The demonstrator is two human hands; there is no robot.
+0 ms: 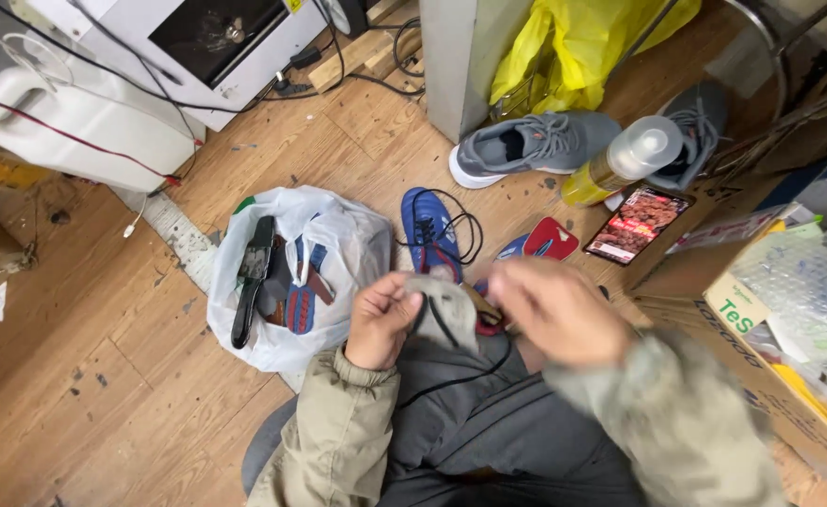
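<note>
A person sits on a wooden floor (104, 394) and looks down at both hands. The left hand (381, 319) is closed on a grey shoe (446, 310), pinching it near the top edge. A thin black lace (442, 324) hangs from the shoe and runs down over the person's dark lap. The right hand (554, 310) is blurry, so one cannot tell if it is open or closed; it is just beside the shoe on the right side. The shoe is in the middle, close to the person, held up over the knees. It looks soft and light, and it bends where the fingers squeeze it. The lace looks thin and floppy, so it could slip out of the fingers. A good place to hold the shoe is the firm edge near the opening, and the lace is best pinched near its end. Just past the hands lies a blue shoe (429, 230) with its own black lace. To the left sits a white plastic bag (338, 235) with shoe soles inside. Farther away are two grey sneakers (536, 141), a spray bottle (625, 160) and a phone (639, 223). A cardboard box (761, 376) stands on the right.
</note>
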